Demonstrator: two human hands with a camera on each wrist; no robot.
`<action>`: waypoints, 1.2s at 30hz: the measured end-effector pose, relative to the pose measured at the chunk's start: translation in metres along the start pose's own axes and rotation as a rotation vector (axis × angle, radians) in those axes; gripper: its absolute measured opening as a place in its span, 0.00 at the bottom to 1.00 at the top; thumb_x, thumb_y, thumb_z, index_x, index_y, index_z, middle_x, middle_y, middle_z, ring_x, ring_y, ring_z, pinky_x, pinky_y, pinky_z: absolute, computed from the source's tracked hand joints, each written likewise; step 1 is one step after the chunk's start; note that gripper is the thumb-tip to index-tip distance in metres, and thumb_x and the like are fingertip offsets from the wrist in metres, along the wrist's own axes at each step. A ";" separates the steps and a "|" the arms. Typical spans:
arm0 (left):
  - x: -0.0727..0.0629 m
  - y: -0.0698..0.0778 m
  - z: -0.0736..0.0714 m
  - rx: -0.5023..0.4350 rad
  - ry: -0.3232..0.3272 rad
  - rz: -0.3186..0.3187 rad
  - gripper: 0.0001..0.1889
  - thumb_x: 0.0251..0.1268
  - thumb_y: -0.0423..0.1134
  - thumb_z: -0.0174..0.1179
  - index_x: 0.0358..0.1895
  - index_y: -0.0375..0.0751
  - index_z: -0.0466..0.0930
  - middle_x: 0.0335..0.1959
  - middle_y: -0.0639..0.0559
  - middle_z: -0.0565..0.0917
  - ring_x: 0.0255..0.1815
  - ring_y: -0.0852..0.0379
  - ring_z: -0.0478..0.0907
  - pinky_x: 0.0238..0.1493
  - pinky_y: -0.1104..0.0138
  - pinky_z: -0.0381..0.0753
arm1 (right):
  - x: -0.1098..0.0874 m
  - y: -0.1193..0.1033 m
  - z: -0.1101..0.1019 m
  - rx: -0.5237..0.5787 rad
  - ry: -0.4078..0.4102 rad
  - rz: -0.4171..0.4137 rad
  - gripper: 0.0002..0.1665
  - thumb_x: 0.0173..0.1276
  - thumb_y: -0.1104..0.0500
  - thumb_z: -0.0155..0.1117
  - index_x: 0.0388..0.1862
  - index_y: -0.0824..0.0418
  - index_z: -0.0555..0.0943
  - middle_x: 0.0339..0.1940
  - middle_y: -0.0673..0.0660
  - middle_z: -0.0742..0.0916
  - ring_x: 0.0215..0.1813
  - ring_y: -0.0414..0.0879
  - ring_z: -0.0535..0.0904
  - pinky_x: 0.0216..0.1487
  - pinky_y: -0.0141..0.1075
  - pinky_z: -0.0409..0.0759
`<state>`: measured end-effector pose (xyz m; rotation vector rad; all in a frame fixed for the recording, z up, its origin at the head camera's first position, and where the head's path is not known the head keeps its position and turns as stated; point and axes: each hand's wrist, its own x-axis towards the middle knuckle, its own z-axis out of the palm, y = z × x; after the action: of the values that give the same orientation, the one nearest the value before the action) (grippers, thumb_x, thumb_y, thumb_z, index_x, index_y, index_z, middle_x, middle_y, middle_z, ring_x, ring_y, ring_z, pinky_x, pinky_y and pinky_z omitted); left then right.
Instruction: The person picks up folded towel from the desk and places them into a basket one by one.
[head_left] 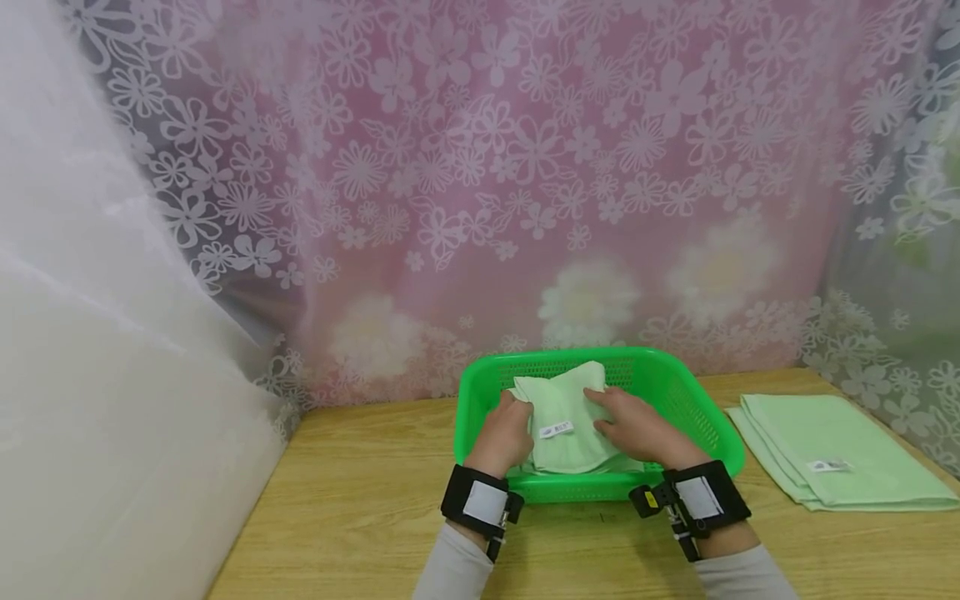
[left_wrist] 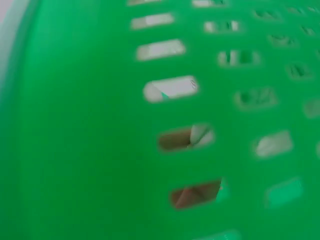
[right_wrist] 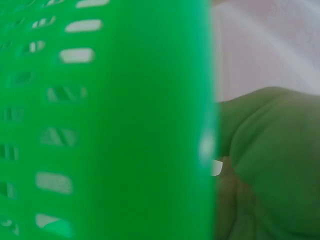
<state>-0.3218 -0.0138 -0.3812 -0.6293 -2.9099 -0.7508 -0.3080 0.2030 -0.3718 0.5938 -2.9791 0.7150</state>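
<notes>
A bright green slotted plastic basket [head_left: 697, 400] stands on the wooden table, right in front of me. A folded pale green towel [head_left: 566, 408] with a small white label lies inside it. My left hand [head_left: 504, 433] grips the towel's left edge, its fingers curled down out of sight. My right hand [head_left: 637, 429] lies on the towel's right part with its fingers spread flat. The left wrist view is filled by the blurred basket wall [left_wrist: 100, 150]. In the right wrist view, the basket wall [right_wrist: 125, 125] takes the left half, with part of my right hand [right_wrist: 270, 165] beside it.
A stack of folded pale green towels [head_left: 840, 450] lies on the wooden table [head_left: 360, 500] to the right of the basket. A pink flowered curtain [head_left: 525, 167] hangs close behind the table, and white fabric [head_left: 97, 375] bulges in at the left.
</notes>
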 end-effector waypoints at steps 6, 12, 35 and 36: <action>-0.002 0.001 -0.001 -0.018 0.012 -0.028 0.11 0.64 0.14 0.56 0.28 0.31 0.78 0.40 0.35 0.76 0.22 0.55 0.59 0.24 0.68 0.63 | -0.003 0.008 -0.006 0.015 -0.025 -0.012 0.30 0.77 0.66 0.61 0.73 0.80 0.70 0.68 0.80 0.78 0.70 0.75 0.74 0.57 0.56 0.83; -0.003 0.001 0.000 -0.042 0.025 -0.079 0.12 0.65 0.15 0.55 0.27 0.31 0.77 0.41 0.34 0.76 0.22 0.53 0.60 0.23 0.66 0.63 | -0.008 0.015 -0.012 0.035 -0.044 0.039 0.25 0.79 0.63 0.59 0.67 0.81 0.76 0.66 0.79 0.81 0.68 0.75 0.76 0.61 0.61 0.82; -0.002 0.014 0.007 0.050 -0.068 -0.023 0.18 0.77 0.40 0.63 0.63 0.38 0.86 0.60 0.38 0.84 0.61 0.38 0.81 0.59 0.53 0.84 | -0.006 0.000 -0.004 -0.055 -0.048 -0.008 0.21 0.79 0.60 0.60 0.61 0.74 0.83 0.57 0.71 0.89 0.58 0.67 0.85 0.57 0.57 0.84; -0.001 0.015 0.008 0.044 -0.105 -0.007 0.19 0.78 0.41 0.62 0.65 0.38 0.85 0.62 0.39 0.84 0.63 0.39 0.82 0.61 0.54 0.83 | -0.006 -0.001 -0.003 -0.063 -0.057 -0.014 0.21 0.79 0.59 0.60 0.61 0.75 0.83 0.57 0.70 0.89 0.57 0.67 0.86 0.56 0.57 0.84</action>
<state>-0.3147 0.0018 -0.3814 -0.6738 -3.0164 -0.6726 -0.3026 0.2057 -0.3691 0.6420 -3.0334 0.6103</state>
